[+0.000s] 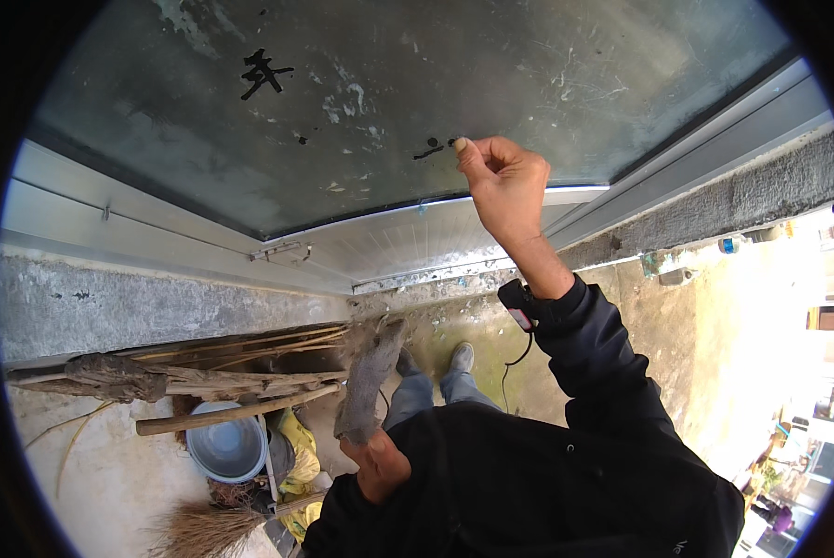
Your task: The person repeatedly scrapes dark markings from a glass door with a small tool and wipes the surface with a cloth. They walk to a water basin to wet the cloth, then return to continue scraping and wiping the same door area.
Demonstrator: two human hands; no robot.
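My right hand (504,171) is raised against a dirty glass pane (403,84) of a metal-framed door, its thumb and forefinger pinched at a small black mark. Whether anything is between the fingertips cannot be told. Just left of them lie more black marks (429,149) on the glass, and a larger black figure (263,73) sits farther up to the left. Low near my body, my left hand (376,464) grips the end of a grey cloth (372,380), which hangs beyond it. Pale smears and scratches cover the pane.
A metal latch (275,251) is on the door frame. At lower left are rough wooden poles (243,411), a blue-grey basin (226,443), a twig broom (204,530) and yellow sacks (298,453). A black device with a cable (518,303) is at my right wrist. A person (776,515) is far off at lower right.
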